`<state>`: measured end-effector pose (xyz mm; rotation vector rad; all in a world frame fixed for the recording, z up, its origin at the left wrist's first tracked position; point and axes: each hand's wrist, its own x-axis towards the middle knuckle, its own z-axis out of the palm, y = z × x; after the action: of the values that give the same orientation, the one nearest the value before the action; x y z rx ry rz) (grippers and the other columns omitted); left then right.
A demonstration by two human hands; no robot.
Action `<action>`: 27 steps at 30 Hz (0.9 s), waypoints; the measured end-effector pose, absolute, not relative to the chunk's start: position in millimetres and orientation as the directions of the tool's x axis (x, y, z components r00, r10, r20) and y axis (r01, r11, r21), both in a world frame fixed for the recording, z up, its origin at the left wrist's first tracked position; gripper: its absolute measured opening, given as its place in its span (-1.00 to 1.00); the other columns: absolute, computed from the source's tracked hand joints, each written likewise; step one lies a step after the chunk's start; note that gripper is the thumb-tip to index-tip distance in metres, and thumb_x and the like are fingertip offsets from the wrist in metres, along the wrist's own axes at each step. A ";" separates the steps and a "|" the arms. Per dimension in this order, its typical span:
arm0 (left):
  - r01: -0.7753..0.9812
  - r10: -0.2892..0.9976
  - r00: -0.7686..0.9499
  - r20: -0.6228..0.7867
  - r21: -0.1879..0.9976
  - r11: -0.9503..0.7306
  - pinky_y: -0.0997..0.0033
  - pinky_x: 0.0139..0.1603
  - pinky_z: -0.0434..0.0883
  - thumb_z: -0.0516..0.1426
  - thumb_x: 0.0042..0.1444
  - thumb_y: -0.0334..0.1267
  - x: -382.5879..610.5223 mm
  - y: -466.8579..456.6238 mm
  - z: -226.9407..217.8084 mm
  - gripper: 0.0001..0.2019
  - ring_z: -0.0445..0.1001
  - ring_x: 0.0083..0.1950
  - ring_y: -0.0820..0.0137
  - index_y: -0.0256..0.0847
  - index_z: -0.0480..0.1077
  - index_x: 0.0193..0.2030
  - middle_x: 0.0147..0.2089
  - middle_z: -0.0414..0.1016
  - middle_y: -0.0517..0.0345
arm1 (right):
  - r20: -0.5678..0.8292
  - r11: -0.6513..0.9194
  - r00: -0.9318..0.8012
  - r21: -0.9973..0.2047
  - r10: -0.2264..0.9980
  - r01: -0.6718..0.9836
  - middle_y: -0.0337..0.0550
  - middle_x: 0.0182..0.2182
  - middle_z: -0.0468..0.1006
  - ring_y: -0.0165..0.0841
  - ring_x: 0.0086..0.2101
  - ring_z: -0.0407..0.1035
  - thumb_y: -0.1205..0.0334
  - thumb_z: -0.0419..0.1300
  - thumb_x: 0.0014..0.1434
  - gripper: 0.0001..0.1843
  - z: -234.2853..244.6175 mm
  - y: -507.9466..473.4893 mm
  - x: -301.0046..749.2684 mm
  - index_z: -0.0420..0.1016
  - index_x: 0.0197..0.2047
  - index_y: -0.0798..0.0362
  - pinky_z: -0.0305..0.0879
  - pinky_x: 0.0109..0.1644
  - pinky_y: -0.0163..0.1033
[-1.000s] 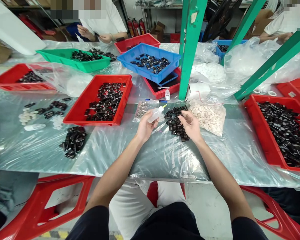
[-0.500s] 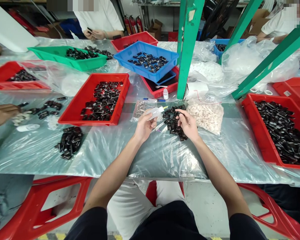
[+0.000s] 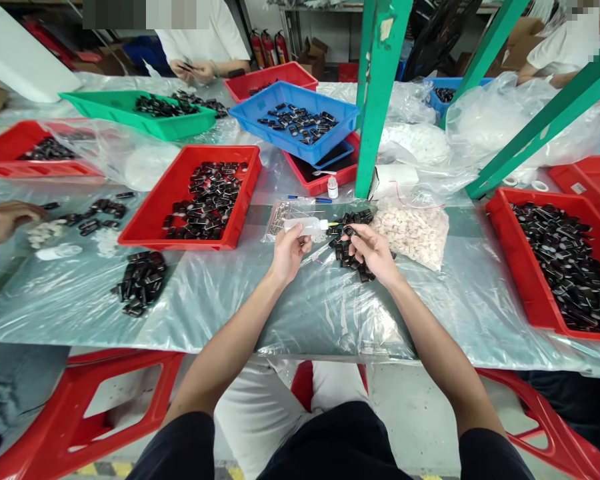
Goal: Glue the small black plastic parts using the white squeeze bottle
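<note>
My left hand (image 3: pixel 290 253) is closed round a translucent squeeze bottle (image 3: pixel 307 227) with a thin yellowish nozzle pointing right. In my right hand (image 3: pixel 373 250), a small black plastic piece (image 3: pixel 349 231) is pinched between the fingers, close to the nozzle tip. Whether the two touch I cannot tell. Beneath both hands lies a pile of similar black pieces (image 3: pixel 365 272). A clear bag of small cream-coloured pieces (image 3: pixel 415 233) rests beside my right hand. Behind the bottle is a small bag of thin metal parts (image 3: pixel 281 215).
Red trays (image 3: pixel 190 247) (image 3: pixel 517 267) of black pieces stand on both sides. A blue tray (image 3: pixel 245 123) sits stacked behind, near a green post (image 3: pixel 373 133). A small white bottle (image 3: pixel 333 188) and a pen (image 3: pixel 310 199) lie ahead. Another person's hand (image 3: pixel 3 220) works at left.
The bottle has tipped to nearly level, its nozzle now lower and by my right hand. My right hand has lifted a black piece from the pile and drawn slightly toward me.
</note>
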<state>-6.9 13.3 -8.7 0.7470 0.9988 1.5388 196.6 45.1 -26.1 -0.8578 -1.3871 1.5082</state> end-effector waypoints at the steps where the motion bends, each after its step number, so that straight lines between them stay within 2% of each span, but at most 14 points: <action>1: -0.442 0.977 -0.208 -0.050 0.896 -0.048 0.48 -0.51 0.20 0.38 0.00 0.01 -6.5 13.4 -8.8 -0.63 0.29 -0.48 0.52 -0.24 0.41 -0.34 -0.47 0.29 0.23 | 0.074 0.016 -0.366 -0.987 0.928 -0.159 -0.09 -0.20 0.61 -0.41 -0.45 0.35 -0.20 0.32 0.18 -0.47 -26.2 45.2 196.6 0.49 0.06 -0.03 0.08 -0.59 -0.34; 9: -0.419 0.972 -0.228 -0.051 0.907 -0.051 0.49 -0.54 0.13 0.40 -0.09 -0.01 -3.9 14.0 -8.8 -0.62 0.25 -0.50 0.53 -0.25 0.50 -0.29 -0.48 0.33 0.22 | 0.062 0.000 -0.358 -0.986 0.932 -0.169 -0.11 -0.22 0.61 -0.43 -0.47 0.36 -0.16 0.34 0.16 -0.51 -22.9 45.0 197.8 0.51 0.01 -0.02 0.07 -0.57 -0.34; 17: -0.419 0.972 -0.228 -0.056 0.907 -0.046 0.51 -0.53 0.14 0.41 -0.13 -0.03 -4.2 13.7 -9.1 -0.62 0.25 -0.48 0.53 -0.26 0.49 -0.31 -0.47 0.34 0.23 | 0.066 0.001 -0.363 -0.985 0.929 -0.175 -0.11 -0.21 0.61 -0.43 -0.46 0.36 -0.14 0.32 0.19 -0.54 -22.5 44.6 198.3 0.51 0.01 0.00 0.06 -0.56 -0.34; 27: -0.330 0.970 -0.244 0.015 0.939 -0.097 0.50 -0.54 0.10 0.41 -0.15 -0.01 -9.9 15.5 -11.5 -0.61 0.21 -0.52 0.54 -0.24 0.53 -0.27 -0.46 0.41 0.20 | 0.162 0.126 -0.363 -0.985 0.917 -0.121 -0.12 -0.26 0.62 -0.47 -0.49 0.33 -0.18 0.28 0.26 -0.50 -26.6 45.7 199.9 0.56 0.05 0.04 0.18 -0.50 -0.33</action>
<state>-9.9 15.5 -11.5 0.8631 1.0837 1.5690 199.9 45.7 -26.6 -0.8233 -1.4726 1.4076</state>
